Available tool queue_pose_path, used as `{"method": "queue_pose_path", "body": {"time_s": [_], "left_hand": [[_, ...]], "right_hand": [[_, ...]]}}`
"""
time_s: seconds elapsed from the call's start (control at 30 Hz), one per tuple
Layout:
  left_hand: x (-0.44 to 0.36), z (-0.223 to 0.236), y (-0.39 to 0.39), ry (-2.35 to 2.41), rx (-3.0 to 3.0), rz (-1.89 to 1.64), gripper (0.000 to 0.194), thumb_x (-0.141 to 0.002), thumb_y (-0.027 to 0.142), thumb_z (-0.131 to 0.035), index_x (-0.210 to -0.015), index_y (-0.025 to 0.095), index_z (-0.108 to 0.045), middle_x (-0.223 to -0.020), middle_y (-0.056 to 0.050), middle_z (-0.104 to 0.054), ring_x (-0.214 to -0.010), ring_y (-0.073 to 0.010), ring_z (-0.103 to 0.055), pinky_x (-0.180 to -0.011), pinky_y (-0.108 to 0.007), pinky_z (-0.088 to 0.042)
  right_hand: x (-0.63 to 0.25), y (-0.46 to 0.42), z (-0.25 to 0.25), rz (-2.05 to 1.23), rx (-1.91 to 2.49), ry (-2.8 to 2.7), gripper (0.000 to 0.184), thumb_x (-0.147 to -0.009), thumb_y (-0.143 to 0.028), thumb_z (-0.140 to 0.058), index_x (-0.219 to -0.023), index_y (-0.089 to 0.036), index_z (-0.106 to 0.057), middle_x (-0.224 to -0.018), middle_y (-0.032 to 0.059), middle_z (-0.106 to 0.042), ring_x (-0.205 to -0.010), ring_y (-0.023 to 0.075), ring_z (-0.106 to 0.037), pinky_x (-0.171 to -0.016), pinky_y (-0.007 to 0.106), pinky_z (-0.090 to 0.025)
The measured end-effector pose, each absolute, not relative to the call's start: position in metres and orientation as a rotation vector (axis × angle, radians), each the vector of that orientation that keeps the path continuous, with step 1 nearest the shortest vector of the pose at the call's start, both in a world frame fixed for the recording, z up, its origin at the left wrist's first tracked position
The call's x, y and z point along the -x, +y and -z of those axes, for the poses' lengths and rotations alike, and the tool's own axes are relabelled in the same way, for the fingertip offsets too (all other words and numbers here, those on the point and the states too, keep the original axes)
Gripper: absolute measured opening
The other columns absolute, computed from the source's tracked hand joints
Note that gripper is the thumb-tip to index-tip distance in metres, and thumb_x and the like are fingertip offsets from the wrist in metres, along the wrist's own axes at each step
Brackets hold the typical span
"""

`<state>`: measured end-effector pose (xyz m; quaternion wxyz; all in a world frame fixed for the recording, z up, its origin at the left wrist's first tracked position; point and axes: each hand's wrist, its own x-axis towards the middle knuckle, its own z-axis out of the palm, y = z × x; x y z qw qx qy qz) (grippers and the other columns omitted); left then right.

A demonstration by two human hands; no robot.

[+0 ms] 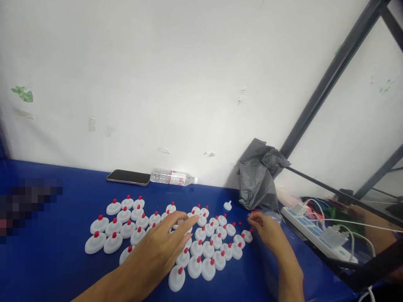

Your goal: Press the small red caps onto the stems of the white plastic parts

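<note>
Many white round nozzle caps, such as this white cap [208, 269], stand on the blue table, most with a small red tip on the spout. My left hand [163, 241] hovers over the middle of them, thumb and fingers apart, with nothing visible between them; it hides some caps. At the group's right edge my right hand [264, 226] has its fingertips pinched together beside a clear plastic bag [274, 216]. What they hold, if anything, is hidden. One white cap without a red tip [227, 206] stands apart at the back. A loose red tip [239, 223] lies near my right hand.
A phone [128, 177] and a clear bottle lying on its side [173, 177] are by the wall. A crumpled grey plastic bag [260, 176] stands at the back right. Farther right are a power strip [317, 235] with cables and a dark metal frame [327, 84].
</note>
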<state>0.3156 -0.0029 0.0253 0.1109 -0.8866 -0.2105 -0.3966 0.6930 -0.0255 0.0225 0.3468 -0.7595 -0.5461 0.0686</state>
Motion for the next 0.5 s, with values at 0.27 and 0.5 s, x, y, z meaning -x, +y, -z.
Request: {"method": "queue_pose_path", "body": {"time_s": [0.27,0.5], "left_hand": [[-0.317,-0.026,-0.005,-0.676,2.685,1.293,0.041,-0.108,0.014,-0.026,-0.138,0.019,-0.054,-0.125,-0.008,-0.068,-0.112,-0.0166,-0.070,-0.094,-0.029,-0.064],[-0.315,-0.031,-0.005,-0.488,2.417,1.326,0.026,-0.101,0.003,-0.043,-0.115,0.013,-0.063,-0.122,-0.009,-0.070,-0.113,-0.0206,-0.068,-0.092,-0.032,-0.065]], "right_hand": [[-0.623,-0.035,-0.075,-0.210,1.682,-1.453,0.044,-0.092,-0.056,-0.051,-0.114,-0.026,-0.073,-0.118,0.0076,-0.074,-0.097,0.0240,-0.072,-0.087,0.034,-0.055],[-0.535,-0.045,-0.100,-0.750,1.286,-1.622,0.017,-0.082,-0.038,-0.078,-0.087,-0.022,-0.075,-0.089,0.0022,-0.076,-0.086,0.0196,-0.069,-0.079,0.028,-0.052]]}}
